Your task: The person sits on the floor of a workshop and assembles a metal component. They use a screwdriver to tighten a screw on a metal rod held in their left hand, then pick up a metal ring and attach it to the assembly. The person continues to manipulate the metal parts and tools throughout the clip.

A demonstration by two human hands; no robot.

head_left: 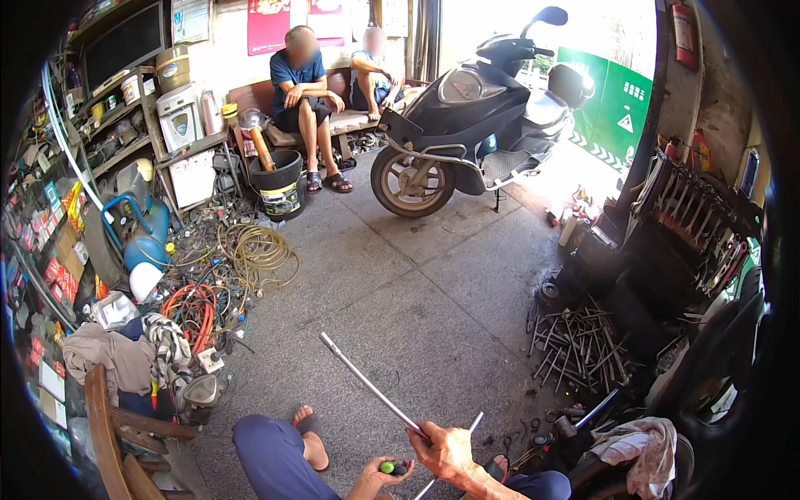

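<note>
My right hand [446, 452] is closed around a T-handle socket wrench [371, 385]. The wrench's long shaft slants up and left over the floor, and its crossbar shows on both sides of the fist. Just left of it, my left hand [379, 479] is cupped palm up at the lower edge. In that palm lie a small green round thing [387, 468] and a dark lump [399, 469], whose kinds I cannot make out.
A dark scooter [467, 125] stands ahead, near two seated people. To the right are a pile of metal T-handle tools [581, 343] and hanging wrenches [687, 204]. Coiled hoses [258, 257], a bucket [277, 187], a blue tank [147, 242] and a wooden chair [100, 425] line the left.
</note>
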